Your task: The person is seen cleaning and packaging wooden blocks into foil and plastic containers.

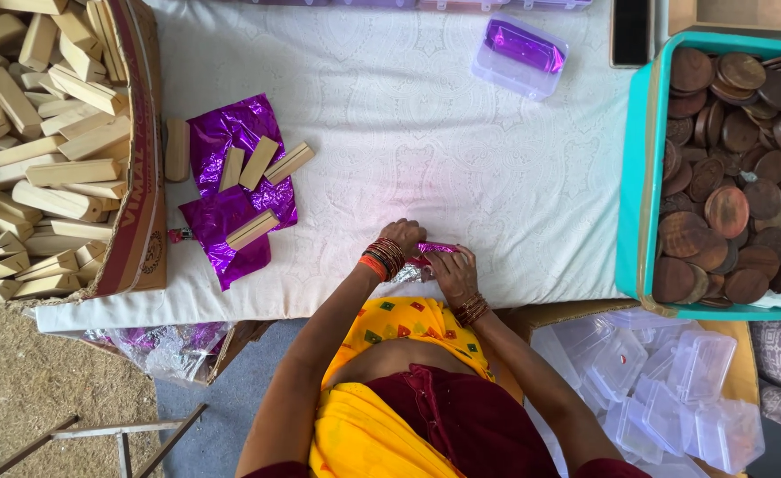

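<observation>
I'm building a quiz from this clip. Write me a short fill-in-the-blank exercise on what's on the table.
1. Both hands, left hand and right hand, hold a small piece wrapped in ____ foil.
2. The cardboard box on the left is filled with pale ____ blocks.
3. The dark round discs lie in a ____ tray.
4. The clear plastic box at the top of the table holds purple ____.

Missing words: purple; wooden; teal; foil

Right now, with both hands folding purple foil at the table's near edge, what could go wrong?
The piece in the left hand and right hand sits close to the white cloth's near edge, so it might slip off. The thin purple foil piece could tear. Loose wooden blocks on the spare foil sheets might get knocked.
</observation>
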